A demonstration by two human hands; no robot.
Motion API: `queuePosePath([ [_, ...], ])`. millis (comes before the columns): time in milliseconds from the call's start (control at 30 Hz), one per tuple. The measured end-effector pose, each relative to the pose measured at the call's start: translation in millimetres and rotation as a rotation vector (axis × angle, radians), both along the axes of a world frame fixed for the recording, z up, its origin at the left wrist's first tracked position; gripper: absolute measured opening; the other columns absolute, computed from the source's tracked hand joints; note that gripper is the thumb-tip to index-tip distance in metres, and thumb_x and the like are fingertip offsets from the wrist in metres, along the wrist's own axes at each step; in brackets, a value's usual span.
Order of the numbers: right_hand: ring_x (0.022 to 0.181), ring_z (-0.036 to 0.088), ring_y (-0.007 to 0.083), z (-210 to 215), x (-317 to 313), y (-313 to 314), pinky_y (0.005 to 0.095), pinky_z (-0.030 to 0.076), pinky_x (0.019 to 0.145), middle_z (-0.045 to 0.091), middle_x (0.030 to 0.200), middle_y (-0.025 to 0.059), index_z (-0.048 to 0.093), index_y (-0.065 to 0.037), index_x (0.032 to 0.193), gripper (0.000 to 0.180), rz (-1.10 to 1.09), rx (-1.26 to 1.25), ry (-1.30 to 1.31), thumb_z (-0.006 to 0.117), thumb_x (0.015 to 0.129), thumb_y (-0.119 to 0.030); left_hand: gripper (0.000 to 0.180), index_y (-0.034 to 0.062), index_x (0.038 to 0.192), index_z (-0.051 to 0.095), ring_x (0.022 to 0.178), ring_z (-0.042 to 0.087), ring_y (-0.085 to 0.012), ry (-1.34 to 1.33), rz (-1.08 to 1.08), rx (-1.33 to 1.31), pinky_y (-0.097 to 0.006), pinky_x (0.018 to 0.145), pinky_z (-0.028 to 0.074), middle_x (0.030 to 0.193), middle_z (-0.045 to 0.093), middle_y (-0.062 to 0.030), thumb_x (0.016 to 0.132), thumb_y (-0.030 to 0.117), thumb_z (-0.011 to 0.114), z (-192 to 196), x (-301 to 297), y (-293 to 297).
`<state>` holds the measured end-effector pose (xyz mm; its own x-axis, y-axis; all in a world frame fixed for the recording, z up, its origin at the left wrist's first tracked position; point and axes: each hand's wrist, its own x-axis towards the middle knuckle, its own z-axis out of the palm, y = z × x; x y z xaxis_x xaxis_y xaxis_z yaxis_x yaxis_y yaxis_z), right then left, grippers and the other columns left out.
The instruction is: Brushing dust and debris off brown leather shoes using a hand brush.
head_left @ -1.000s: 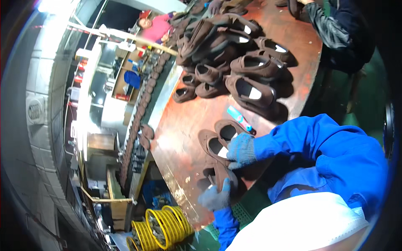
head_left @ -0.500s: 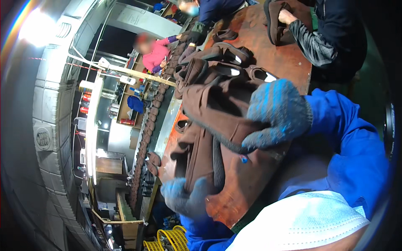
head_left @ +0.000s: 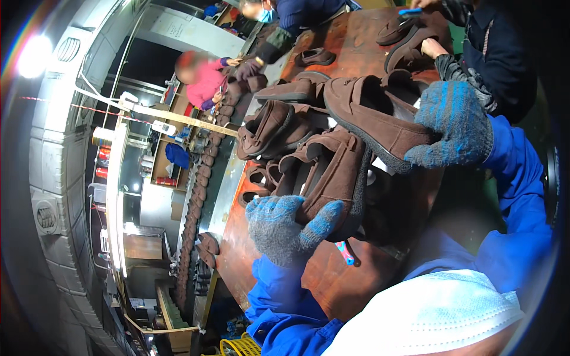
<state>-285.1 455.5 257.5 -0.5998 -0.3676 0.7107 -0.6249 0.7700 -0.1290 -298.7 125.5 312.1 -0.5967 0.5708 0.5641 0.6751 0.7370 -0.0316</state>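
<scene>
My left hand [head_left: 285, 231], in a grey and blue knit glove, grips the heel end of a brown loafer [head_left: 332, 181] with a dark sole. Its toe points away from me. In the same kind of glove, my right hand [head_left: 448, 127] clasps the heel of a second brown loafer [head_left: 380, 115], its thumb along the near side. The two shoes are side by side above the table, the right one farther off. Several more brown shoes [head_left: 273, 127] lie beyond and to the left of them. Partly beneath the held shoes shows a pink and blue handled tool [head_left: 344, 253].
A worn reddish table [head_left: 237, 261] runs away from me. Left of it stands a long line of brown shoes [head_left: 193, 219]. Across the table a co-worker's hand [head_left: 434, 48] holds a shoe; another person in pink [head_left: 205, 89] works farther off. A yellow basket [head_left: 240, 345] sits below.
Both shoes have moved rightward and away from me with my hands; the left one has turned and risen. More of the pink and blue tool shows. The co-worker at right now holds a blue tool.
</scene>
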Motion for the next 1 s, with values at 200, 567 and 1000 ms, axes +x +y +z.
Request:
queuePosePath([
  [200, 0.064, 0.056, 0.0318, 18.0, -14.6, -1.1, 0.0434, 0.041, 0.057, 0.056, 0.068, 0.0119, 0.069, -0.006, 0.077, 0.047, 0.007, 0.064, 0.015, 0.079, 0.068, -0.051, 0.043, 0.0059, 0.068, 0.062, 0.062, 0.050, -0.0272, 0.069, -0.002, -0.024, -0.039, 0.062, 0.041, 0.060, 0.051, -0.0063, 0.059, 0.039, 0.088, 14.4, -6.8, -10.0],
  [567, 0.067, 0.057, 0.0352, 69.0, -103.8, -18.1, 0.0444, 0.044, 0.059, 0.056, 0.071, 0.0148, 0.063, -0.004, 0.074, 0.043, -0.016, 0.003, 0.172, 0.079, 0.071, -0.043, 0.045, 0.0068, 0.066, 0.062, 0.057, 0.051, -0.0255, 0.341, 0.048, 0.181, -0.038, 0.060, 0.041, 0.057, 0.053, -0.0048, 0.063, 0.043, 0.090, 46.9, -86.5, -7.0],
  [1000, 0.060, 0.059, 0.0363, 101.3, -206.6, -39.4, 0.0448, 0.044, 0.055, 0.056, 0.061, 0.0159, 0.061, -0.007, 0.060, 0.046, -0.015, 0.024, 0.460, 0.078, 0.066, -0.049, 0.051, 0.0018, 0.075, 0.070, 0.056, 0.056, -0.0171, 0.372, 0.274, 0.296, -0.034, 0.059, 0.045, 0.061, 0.062, -0.0091, 0.077, 0.052, 0.078, 68.2, -183.0, 3.8],
])
